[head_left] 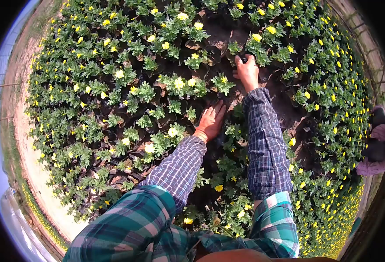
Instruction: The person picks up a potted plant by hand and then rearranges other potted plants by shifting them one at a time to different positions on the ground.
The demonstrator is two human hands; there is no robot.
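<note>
My left hand [211, 121] reaches down between the yellow-flowered plants, fingers stretched and close together, pointing away from me. Just beyond its fingertips stands a small plant with a yellow bloom [223, 81]. Farther forward, my right hand [247, 72] is closed, its thumb and fingers curled at a small dark object [244, 59] that is mostly hidden. Beside that hand are a leafy plant without an open bloom [235, 47] and a plant with a yellow flower [256, 37]. Dark bare soil shows around both hands.
Dense rows of yellow-flowered plants [135, 91] surround my arms, many in dark plastic bags. A pale path [28, 148] runs along the left side. At the far right edge, part of another person in pink clothing [371, 168] is visible.
</note>
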